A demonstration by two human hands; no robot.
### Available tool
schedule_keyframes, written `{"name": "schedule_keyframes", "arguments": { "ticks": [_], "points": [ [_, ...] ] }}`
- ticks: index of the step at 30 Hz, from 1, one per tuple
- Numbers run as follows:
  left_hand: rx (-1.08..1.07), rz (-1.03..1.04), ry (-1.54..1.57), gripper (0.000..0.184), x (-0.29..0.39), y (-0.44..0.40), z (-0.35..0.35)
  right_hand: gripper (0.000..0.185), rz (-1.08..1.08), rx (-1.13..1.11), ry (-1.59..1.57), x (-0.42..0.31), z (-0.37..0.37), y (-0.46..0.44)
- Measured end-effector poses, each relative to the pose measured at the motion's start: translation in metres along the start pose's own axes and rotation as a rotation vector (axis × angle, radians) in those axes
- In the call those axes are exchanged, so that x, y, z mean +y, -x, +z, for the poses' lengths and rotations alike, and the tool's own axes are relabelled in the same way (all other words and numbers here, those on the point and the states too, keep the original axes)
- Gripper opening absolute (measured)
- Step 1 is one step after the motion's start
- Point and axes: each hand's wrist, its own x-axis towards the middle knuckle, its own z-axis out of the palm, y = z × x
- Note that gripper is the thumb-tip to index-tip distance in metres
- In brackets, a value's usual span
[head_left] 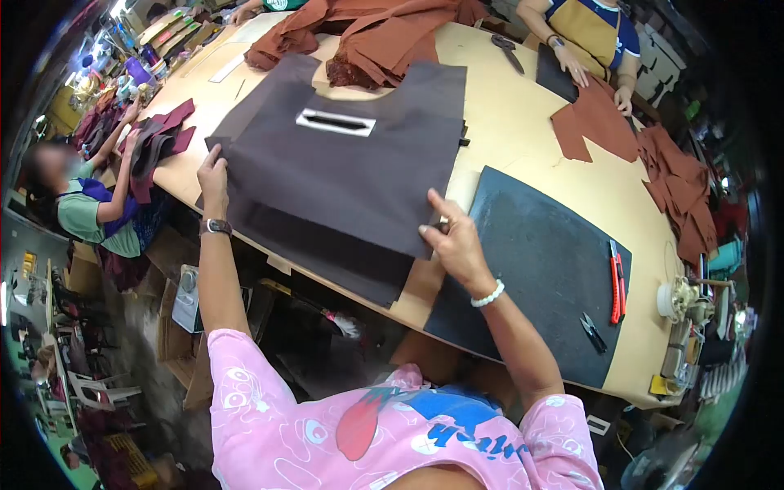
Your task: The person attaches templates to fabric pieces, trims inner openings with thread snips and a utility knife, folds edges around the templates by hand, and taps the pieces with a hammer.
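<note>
A dark grey-brown fabric panel (351, 175) with a scooped top edge is stretched between my two hands above the table. Near its upper middle is a slot framed in white (336, 123). My left hand (214, 178) pinches the panel's left edge. At the lower right edge, my right hand (457, 243) grips the same panel between thumb and fingers. Beneath it lies another dark fabric piece (327, 265), partly covered and reaching past the table's front edge. The black cutting mat (523, 253) is just right of my right hand.
Red utility knives (616, 282) and small snips (594, 333) lie on the mat. Brown fabric (384, 41) is piled at the back, near dark scissors (508, 53). A person at the right handles brown pieces (600, 122); another at the left holds maroon pieces (155, 147).
</note>
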Motion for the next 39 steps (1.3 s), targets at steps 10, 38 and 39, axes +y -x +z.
{"name": "schedule_keyframes", "arguments": {
  "ticks": [10,38,39],
  "points": [
    [0.054,-0.044,-0.007,0.054,-0.047,0.02,-0.018,0.062,-0.013,-0.133,0.146,-0.01,0.03,0.036],
    [0.119,0.027,-0.187,0.054,-0.031,0.034,-0.019,0.053,-0.018,-0.055,0.093,-0.004,0.041,0.033],
    [0.099,-0.01,-0.068,0.056,-0.033,0.034,-0.019,0.054,0.018,-0.083,0.109,-0.007,0.04,0.033]
  ]
}}
